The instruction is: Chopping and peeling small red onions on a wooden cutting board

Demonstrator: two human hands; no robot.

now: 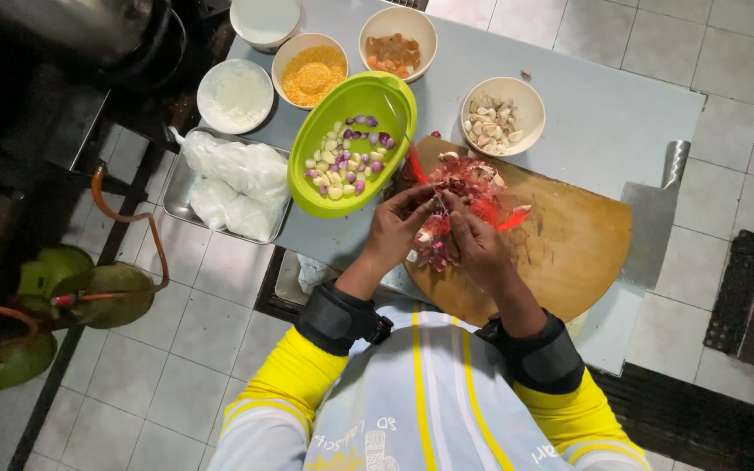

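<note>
The left hand has its fingers bent in close, pinching a small shallot. The right hand has its fingers curled tight too, and they touch the same shallot from the other side. The fingertips of both hands meet right there, so there is almost no gap between them. It is too small to tell if the right hand also holds a blade.

Both arms come up from the bottom and point in toward each other. The wrists stick out of dark cuffs on yellow sleeves.

Just under the fingers lies a heap of red skins. Just past the fingertips is a bigger pile of skins with a red net bag. All of this sits on a round wooden board on the table.

To the left of the fingers is a green bowl with peeled shallots, purple and pale. Past the fingers, a bit to the right, is a white bowl of garlic. Far to the right of the fingers, a cleaver lies at the edge of the board. Far to the left is a metal tray with plastic bags.
</note>
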